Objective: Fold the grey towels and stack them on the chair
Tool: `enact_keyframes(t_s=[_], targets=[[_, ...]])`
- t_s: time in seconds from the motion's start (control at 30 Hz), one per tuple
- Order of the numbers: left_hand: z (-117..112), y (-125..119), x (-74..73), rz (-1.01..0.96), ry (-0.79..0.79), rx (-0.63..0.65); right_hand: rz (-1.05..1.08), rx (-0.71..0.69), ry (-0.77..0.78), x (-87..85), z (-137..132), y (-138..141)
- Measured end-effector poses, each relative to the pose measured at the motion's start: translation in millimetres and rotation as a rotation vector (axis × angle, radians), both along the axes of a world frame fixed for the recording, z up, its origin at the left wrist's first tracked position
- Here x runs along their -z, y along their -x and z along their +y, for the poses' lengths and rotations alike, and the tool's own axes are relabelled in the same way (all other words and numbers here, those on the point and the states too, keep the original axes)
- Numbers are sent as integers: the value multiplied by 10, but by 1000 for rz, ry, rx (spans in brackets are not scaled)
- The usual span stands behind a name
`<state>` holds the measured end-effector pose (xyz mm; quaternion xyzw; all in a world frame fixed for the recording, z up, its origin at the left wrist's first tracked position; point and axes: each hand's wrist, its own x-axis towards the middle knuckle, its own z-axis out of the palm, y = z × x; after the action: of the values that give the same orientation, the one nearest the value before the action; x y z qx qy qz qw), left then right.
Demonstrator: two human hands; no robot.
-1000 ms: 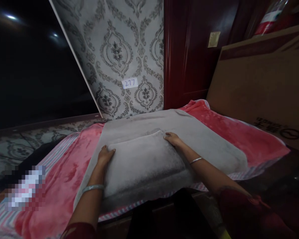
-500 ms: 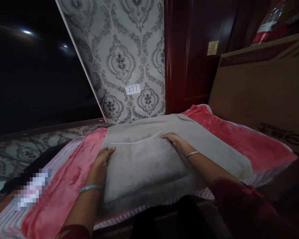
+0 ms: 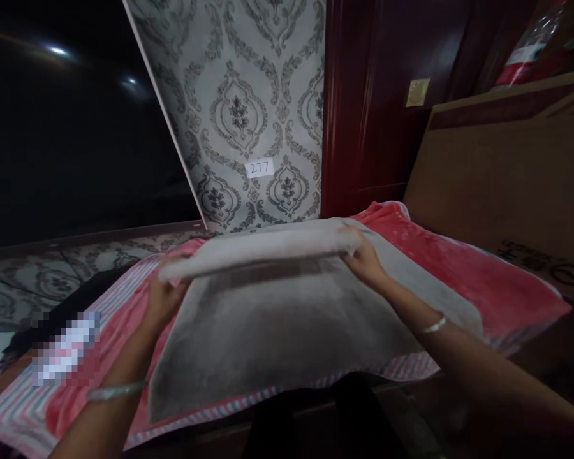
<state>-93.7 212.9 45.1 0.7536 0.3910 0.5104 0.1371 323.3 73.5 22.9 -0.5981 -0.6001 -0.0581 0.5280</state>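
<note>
I'm watching a dim room, and my landmark is the pink fleece blanket (image 3: 478, 274). Working across from the left: beyond the blanket sits a glossy black panel (image 3: 62, 140) with two smears of reflected light, and below that a strip of grey patterned wall (image 3: 48, 277). On the blanket's left edge there's a pixelated patch (image 3: 67, 349), too blurred for me to read, and a striped sheet (image 3: 23, 408) shows under the blanket there.

Now the left hand (image 3: 165, 299), with a silver bangle (image 3: 115, 391) at the wrist: its fingers (image 3: 160, 296) are curled in a narrow grip on the left end of a rolled fold (image 3: 263, 250). That fold belongs to the grey fleece cloth (image 3: 277, 338), which lies flat in the middle of the blanket with its far edge turned up.

Behind the blanket's far edge, I've got damask wallpaper (image 3: 249, 108) with a small white label reading 277 (image 3: 259, 167), then a dark red wooden panel (image 3: 368, 108) with a brass plate (image 3: 417, 92).

The right hand (image 3: 363, 258), bangle (image 3: 433, 325) on its wrist, pinches the fold's right end between its fingers (image 3: 358, 252) and thumb. Past the blanket's right side stands a cardboard box (image 3: 502, 178), with a red fire extinguisher (image 3: 530, 48) above it.
</note>
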Motion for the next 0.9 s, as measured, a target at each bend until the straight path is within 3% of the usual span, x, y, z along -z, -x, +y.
enact_keyframes(t_s=[0.1, 0.17, 0.2, 0.3, 0.43, 0.53, 0.63, 0.73, 0.9], targets=[[-171, 312, 747, 234, 90, 172, -104, -286, 305, 770, -395, 3], [-223, 475, 1060, 327, 209, 176, -86, -351, 372, 1130, -556, -63], [-221, 525, 1130, 341, 265, 151, -55, -319, 375, 1233, -592, -104], [-133, 525, 1061, 302, 435, 49, 53, -118, 406, 1267, -538, -175], [6, 248, 789, 422, 627, -86, 12, 53, 742, 1037, -275, -39], [55, 13, 716, 583, 679, -180, -45, 123, 896, 923, -108, 142], [78, -109, 725, 597, 658, -233, -32, 162, 896, 888, -20, 268], [84, -121, 738, 460, 664, -225, 62, 181, 831, 873, 2, 316], [57, -107, 757, -24, 962, -67, 336, 76, 736, 847, -5, 314]])
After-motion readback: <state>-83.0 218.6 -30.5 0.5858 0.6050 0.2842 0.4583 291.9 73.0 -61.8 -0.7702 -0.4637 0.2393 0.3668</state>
